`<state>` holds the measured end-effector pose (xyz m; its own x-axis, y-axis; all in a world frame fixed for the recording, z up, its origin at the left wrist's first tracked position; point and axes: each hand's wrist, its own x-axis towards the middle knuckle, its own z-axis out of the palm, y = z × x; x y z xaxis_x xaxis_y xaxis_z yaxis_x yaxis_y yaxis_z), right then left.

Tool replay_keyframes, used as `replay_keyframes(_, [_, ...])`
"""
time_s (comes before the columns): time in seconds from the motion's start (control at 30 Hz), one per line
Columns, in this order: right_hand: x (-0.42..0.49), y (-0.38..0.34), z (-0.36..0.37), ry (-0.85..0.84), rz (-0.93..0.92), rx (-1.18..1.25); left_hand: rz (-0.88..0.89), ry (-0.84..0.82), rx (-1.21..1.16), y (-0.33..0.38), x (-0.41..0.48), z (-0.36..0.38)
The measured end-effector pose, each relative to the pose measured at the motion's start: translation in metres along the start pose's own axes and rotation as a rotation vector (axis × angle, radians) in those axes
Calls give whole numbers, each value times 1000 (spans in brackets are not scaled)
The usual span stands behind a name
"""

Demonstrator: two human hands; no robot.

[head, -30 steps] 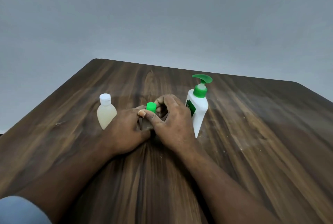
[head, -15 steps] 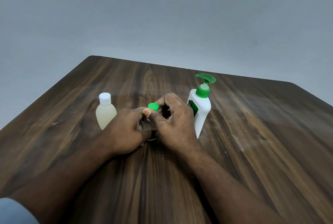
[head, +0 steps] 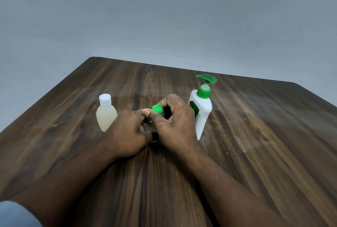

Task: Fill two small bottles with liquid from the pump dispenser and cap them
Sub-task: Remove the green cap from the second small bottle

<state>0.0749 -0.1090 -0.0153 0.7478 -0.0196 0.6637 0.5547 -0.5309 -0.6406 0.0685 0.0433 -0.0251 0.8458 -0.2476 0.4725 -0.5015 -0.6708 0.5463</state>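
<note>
Small bottle (head: 148,126) upright, just left of the pump dispenser (head: 201,115), on the desk (head: 255,144). My left hand (head: 127,132) curls round its body. My right hand (head: 176,122) pinches its green cap (head: 157,108) between thumb and fingers, and its knuckles cover part of the dispenser's label. White-capped bottle (head: 106,115), with pale cloudy liquid, stands farther left of the dispenser, past my left hand. Both hands hide most of the held bottle; fill level unreadable. Blue sleeve (head: 16,214) cut off by the frame's corner.
</note>
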Motion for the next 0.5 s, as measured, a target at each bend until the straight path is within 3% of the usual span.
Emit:
replay_keyframes(0.27, [-1, -3, -4, -35, -10, 22, 35, -61, -58, -3, 0, -4])
replay_keyframes(0.5, [5, 6, -22, -254, -40, 80, 81, -99, -141, -3, -3, -8])
